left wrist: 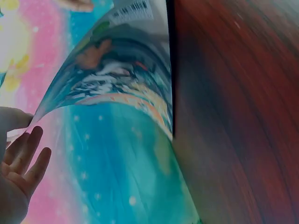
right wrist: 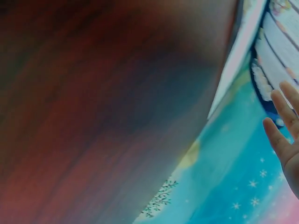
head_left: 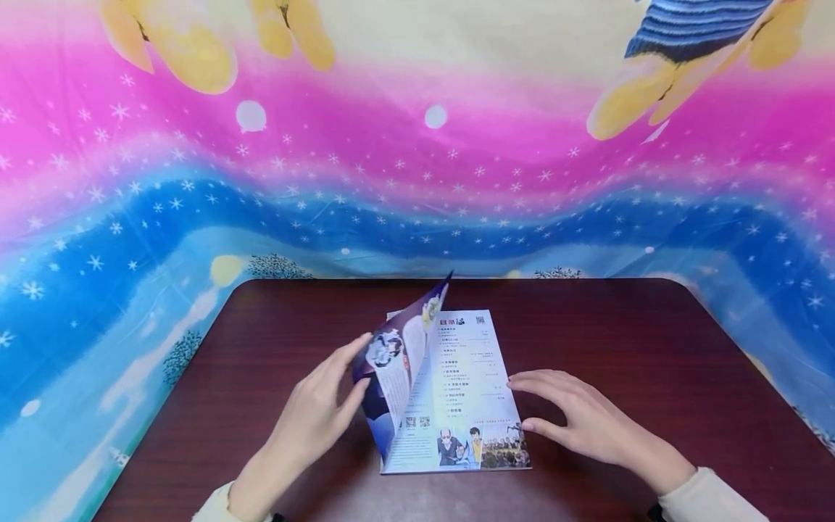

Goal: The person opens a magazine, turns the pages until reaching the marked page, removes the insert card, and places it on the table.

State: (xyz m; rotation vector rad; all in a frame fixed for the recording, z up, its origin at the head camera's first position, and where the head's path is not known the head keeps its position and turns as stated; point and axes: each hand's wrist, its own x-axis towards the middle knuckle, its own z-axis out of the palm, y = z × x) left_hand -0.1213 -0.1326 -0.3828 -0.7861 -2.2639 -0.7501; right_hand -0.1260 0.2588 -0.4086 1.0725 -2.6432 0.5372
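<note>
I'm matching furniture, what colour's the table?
The table is dark reddish-brown, clearest in the head view.

Left hand point(head_left: 317, 404) curled, right hand point(head_left: 583, 415) relaxed

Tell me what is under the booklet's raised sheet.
Under the raised sheet is a printed page: text lines, a QR code near the top right, pictures along the bottom. The sheet covers part of the page's left side, so whatever is there cannot be seen.

Magazine point(head_left: 466, 384) common to all views
</note>
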